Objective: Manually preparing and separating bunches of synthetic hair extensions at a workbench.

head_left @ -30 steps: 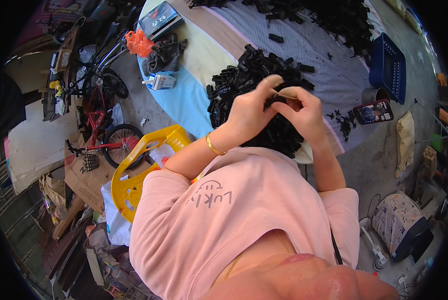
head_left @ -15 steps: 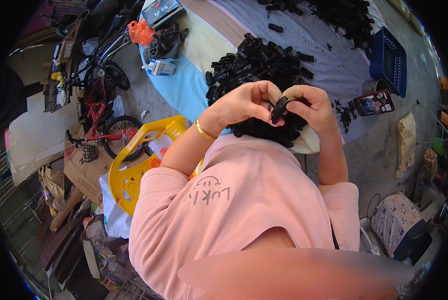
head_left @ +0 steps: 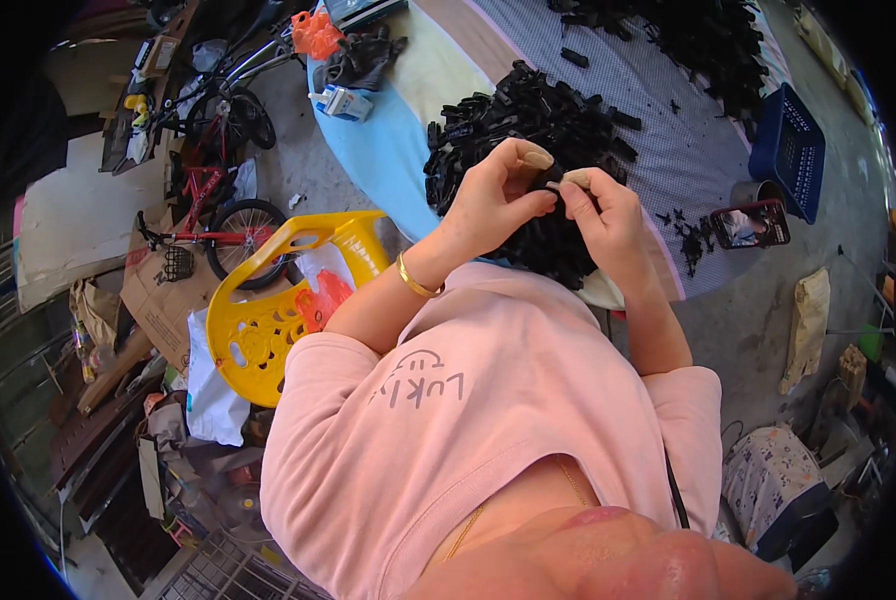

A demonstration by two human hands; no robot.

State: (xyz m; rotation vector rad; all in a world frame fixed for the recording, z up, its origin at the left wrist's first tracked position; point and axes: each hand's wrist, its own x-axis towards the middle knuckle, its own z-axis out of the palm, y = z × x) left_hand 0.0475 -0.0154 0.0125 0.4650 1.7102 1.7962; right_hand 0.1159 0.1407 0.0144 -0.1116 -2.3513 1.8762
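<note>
A small black plastic part (head_left: 545,180) is pinched between my two hands, mostly covered by the fingers. My left hand (head_left: 495,200), with a gold bangle at its wrist, grips it from the left. Thumb and fingers of my right hand (head_left: 606,215) close on its right side. Beige coverings wrap some fingertips on both hands. Directly beneath and beyond the hands lies a large heap of similar black parts (head_left: 523,110) on the cloth-covered table (head_left: 478,40).
A second black heap (head_left: 703,50) lies far right. Beside it are a blue basket (head_left: 788,150), a metal tin (head_left: 753,195), a phone (head_left: 751,225) and small black bits (head_left: 693,240). A yellow plastic chair (head_left: 258,320) and red bicycle (head_left: 203,220) stand left.
Both hands have moved slightly away from my body and turned, so the black part is now more hidden by the fingers. The whole view has shifted a little.
</note>
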